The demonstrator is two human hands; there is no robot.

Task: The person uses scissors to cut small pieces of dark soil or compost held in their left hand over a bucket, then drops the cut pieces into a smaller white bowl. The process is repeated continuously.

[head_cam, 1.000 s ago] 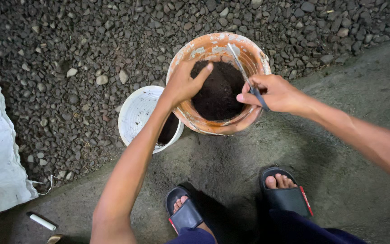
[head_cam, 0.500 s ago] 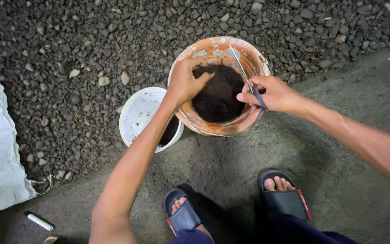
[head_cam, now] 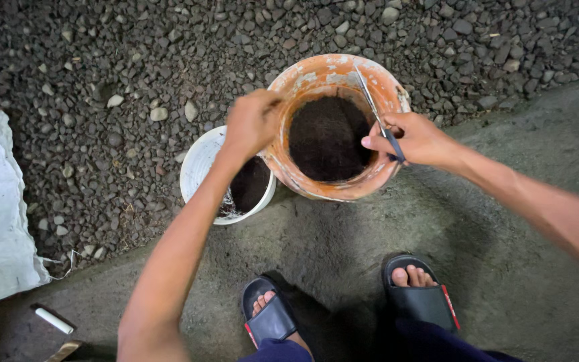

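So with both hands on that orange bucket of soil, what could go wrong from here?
The orange bucket looks tilted and is held only at its rim by the left hand, so it could slip and spill dark soil onto the concrete. The white bucket sits right against it and might get knocked over. The thin metal tool in the right hand crosses close to the fingers.

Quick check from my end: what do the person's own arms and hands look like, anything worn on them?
Both arms are bare as far as the view reaches: no sleeves show. The left hand and the right hand wear no gloves, and no rings, watch or wristbands can be seen on them. There are no markings visible on either forearm. Lower down, the feet are in black slide sandals.
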